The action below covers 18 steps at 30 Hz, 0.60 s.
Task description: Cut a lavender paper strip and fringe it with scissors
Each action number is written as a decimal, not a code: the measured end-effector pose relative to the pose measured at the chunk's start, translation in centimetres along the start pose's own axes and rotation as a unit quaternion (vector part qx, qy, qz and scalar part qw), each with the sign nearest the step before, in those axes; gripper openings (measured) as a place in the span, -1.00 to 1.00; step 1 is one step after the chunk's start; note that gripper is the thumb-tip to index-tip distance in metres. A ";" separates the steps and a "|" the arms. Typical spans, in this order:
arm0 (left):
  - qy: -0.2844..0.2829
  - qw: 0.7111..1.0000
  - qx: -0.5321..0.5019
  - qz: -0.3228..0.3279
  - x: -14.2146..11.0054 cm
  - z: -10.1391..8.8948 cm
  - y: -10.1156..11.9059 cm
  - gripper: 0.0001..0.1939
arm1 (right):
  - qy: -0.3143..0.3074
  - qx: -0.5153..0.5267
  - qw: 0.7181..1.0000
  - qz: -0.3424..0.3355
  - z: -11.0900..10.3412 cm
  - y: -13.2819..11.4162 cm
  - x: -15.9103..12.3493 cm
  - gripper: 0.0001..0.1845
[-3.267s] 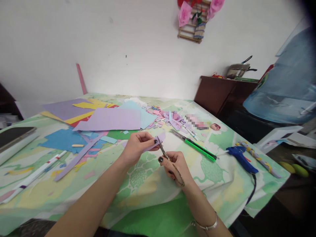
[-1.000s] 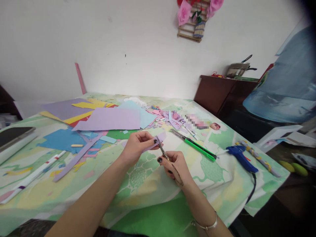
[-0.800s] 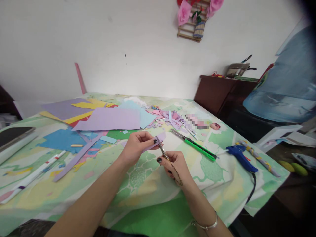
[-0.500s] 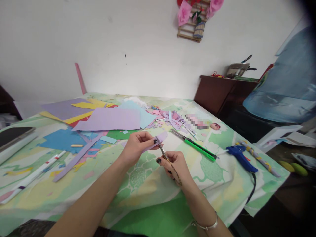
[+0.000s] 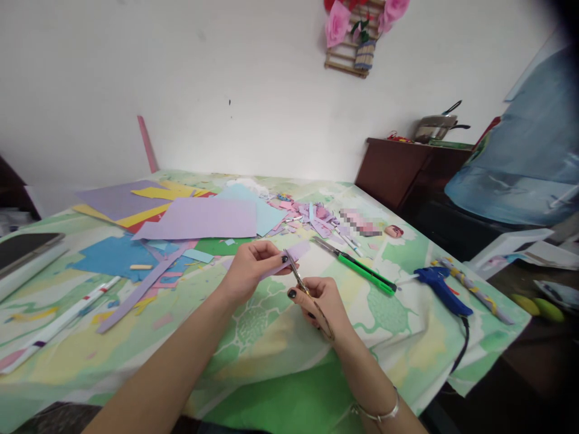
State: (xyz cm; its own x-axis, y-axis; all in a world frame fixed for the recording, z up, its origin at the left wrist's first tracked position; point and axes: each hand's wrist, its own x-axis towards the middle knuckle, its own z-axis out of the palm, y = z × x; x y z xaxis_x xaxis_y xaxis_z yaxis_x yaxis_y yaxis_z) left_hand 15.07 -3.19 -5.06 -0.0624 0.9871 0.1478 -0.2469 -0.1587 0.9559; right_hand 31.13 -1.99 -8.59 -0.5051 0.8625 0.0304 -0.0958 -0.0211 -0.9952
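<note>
Between the thumb and fingers of my left hand (image 5: pixel 254 267) is a strip of light purple paper (image 5: pixel 298 250), its free end pointing right. My right hand (image 5: pixel 322 299) is wrapped round a pair of scissors (image 5: pixel 296 276), whose blades reach up to the paper beside my left thumb. How far the blades are parted is hard to make out. Just right of the paper lies a green utility knife (image 5: pixel 367 272). Behind my hands a large light purple sheet (image 5: pixel 203 218) rests on other coloured sheets.
Paper scraps (image 5: pixel 312 217) are heaped toward the back. A blue glue gun (image 5: pixel 443 290) with a black cord lies near the right edge, beside a twisted decorated stick (image 5: pixel 474 290). At left are a phone (image 5: pixel 29 250) and a long white stick (image 5: pixel 63 322). A water jug (image 5: pixel 520 150) stands at right.
Almost nothing differs. The free end of the purple strip has shifted very slightly to the right; both hands and the scissors stay in nearly the same place.
</note>
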 end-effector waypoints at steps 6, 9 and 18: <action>0.004 1.000 -0.005 -0.002 0.0 0.0 0.0 -0.80 | -0.021 0.020 1.000 -0.012 -0.1 0.1 0.0 -0.66; 0.005 1.000 -0.003 -0.001 -0.1 0.0 0.0 -0.80 | -0.016 0.019 1.000 -0.007 -0.1 0.2 0.0 -0.65; 0.008 1.000 0.001 -0.002 0.0 0.0 0.0 -0.79 | 0.002 0.003 1.000 0.010 0.1 -0.1 0.0 -0.63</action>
State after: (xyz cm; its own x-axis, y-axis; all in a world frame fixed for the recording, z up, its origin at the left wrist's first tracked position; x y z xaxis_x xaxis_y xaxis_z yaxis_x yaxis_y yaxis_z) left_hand 15.09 -3.22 -5.06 -0.0770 0.9873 0.1391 -0.2462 -0.1541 0.9569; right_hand 31.02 -2.00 -8.47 -0.5029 0.8643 0.0100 -0.0914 -0.0417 -0.9949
